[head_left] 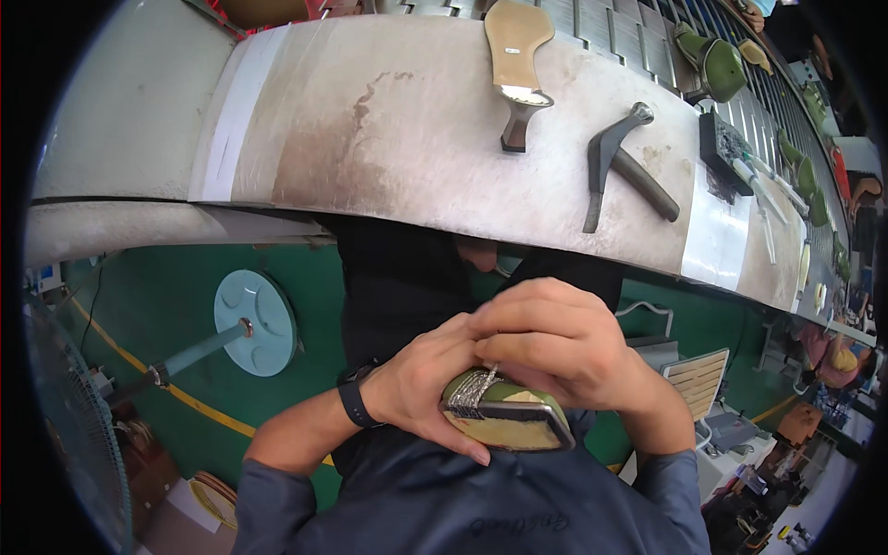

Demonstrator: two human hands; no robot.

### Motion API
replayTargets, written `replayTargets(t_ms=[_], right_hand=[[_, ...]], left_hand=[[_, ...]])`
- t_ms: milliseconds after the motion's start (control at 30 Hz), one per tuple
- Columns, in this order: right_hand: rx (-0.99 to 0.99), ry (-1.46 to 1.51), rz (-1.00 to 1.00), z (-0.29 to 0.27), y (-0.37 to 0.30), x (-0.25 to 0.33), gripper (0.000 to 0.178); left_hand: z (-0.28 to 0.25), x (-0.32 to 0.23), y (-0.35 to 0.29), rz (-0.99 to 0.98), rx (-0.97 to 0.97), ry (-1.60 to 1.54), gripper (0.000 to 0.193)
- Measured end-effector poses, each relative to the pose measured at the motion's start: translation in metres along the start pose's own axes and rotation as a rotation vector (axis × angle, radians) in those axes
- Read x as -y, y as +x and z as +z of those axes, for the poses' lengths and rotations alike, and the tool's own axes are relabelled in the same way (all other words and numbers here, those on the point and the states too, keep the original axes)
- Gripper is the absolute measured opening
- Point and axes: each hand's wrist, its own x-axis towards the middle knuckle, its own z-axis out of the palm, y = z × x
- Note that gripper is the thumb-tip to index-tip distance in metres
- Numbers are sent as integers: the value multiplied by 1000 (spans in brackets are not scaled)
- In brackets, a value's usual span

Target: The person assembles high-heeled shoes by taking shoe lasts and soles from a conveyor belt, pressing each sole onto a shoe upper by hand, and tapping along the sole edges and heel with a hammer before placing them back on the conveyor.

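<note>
Gripping an olive-green shoe piece (pixel 511 432) at the lower centre of the frame, the left hand (pixel 412 381) wraps its left side, thumb along the lower edge, perhaps to steady it from below. The piece is tipped so that its pale, dark-rimmed face points toward the bottom of the frame, while the silvery banding (pixel 474 390) lies near the fingers. The right hand (pixel 561 340) arches over the top with its fingers curled in against the left hand's; whether it pinches anything between the fingertips I cannot tell. Holding the piece close to the dark shirt (pixel 435 504) probably lets both hands meet around it comfortably.

Across the upper half curves a pale, brown-stained worktable (pixel 435 120). A tan sole with a dark heel (pixel 523 51) lies at its top centre. Right of that rests a hammer (pixel 610 153), its handle slanting toward the table edge, seemingly parked within reach. A black box (pixel 723 153) stands farther right beside white, pen-like tools (pixel 763 190).

Beyond, green shoes (pixel 721 69) sit on metal racking at upper right. Below the table, a light-blue round base (pixel 250 324) stands on the green floor (pixel 180 342), left of centre; a slatted seat (pixel 696 386) shows at right.
</note>
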Motion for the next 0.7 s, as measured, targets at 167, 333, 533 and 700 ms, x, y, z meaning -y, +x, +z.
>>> replayTargets(t_ms=[167, 333, 533, 700], right_hand=[[8, -81, 13, -4, -16, 10, 43], [69, -59, 121, 1, -31, 29, 54], [-1, 59, 315, 22, -21, 23, 53], [20, 49, 354, 22, 5, 17, 42]], left_hand=[[6, 0, -10, 45, -119, 1, 84], [10, -2, -18, 37, -232, 11, 79], [13, 1, -27, -111, -406, -277, 77], [-18, 7, -36, -213, -351, -271, 78]])
